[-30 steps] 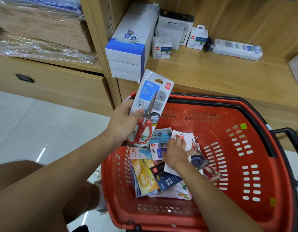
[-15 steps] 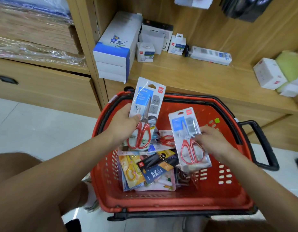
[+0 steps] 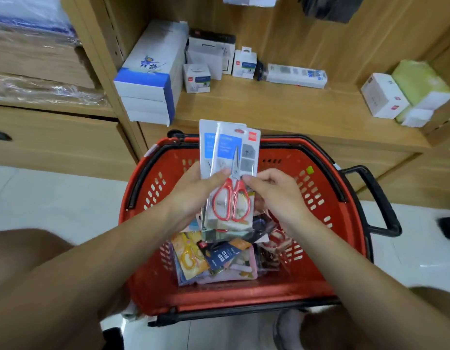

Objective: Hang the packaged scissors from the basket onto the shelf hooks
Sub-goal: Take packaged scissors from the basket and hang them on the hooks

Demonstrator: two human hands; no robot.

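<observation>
Head view: your left hand point(image 3: 193, 192) and right hand point(image 3: 277, 192) each have a curled grip pinching two stacked packs of red-handled scissors point(image 3: 231, 198) just above the red basket point(image 3: 148, 188). You seem mid-gather; next, raise them to the shelf hooks, unseen here, and thread each pack on.

In the red basket point(image 3: 319, 188) the right side is open; packaged scissors point(image 3: 218, 263) pile up at centre-left. On the shelf point(image 3: 282, 107) beyond, bare wood runs between stacked boxes point(image 3: 148, 97) left and white boxes point(image 3: 383, 97) right.
</observation>
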